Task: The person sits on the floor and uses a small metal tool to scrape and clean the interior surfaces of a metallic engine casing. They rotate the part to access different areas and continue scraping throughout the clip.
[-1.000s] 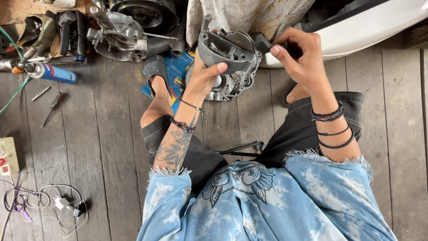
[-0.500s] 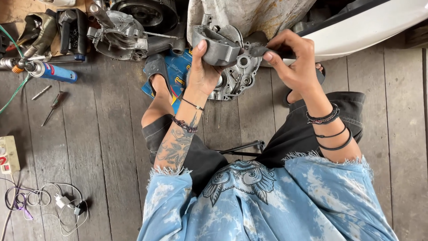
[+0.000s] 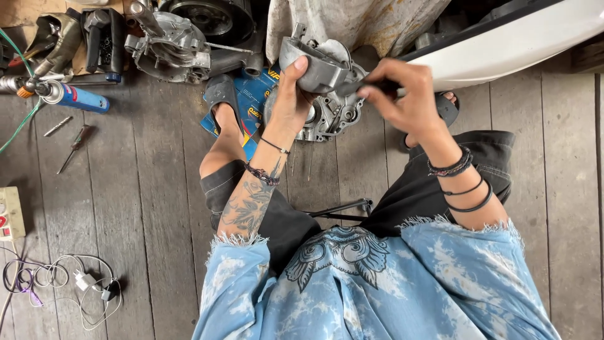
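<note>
Grey metal casing (image 3: 318, 66) sits clamped in the raised left hand (image 3: 290, 104); right hand (image 3: 409, 101) pinches a dark tool (image 3: 368, 85).

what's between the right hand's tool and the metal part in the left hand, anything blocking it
Nothing visible. The left hand holds the grey metal part up off the floor, and the dark tool pinched in the right hand already reaches its edge. The engine cover lies below, on the floor, not between them.
</note>
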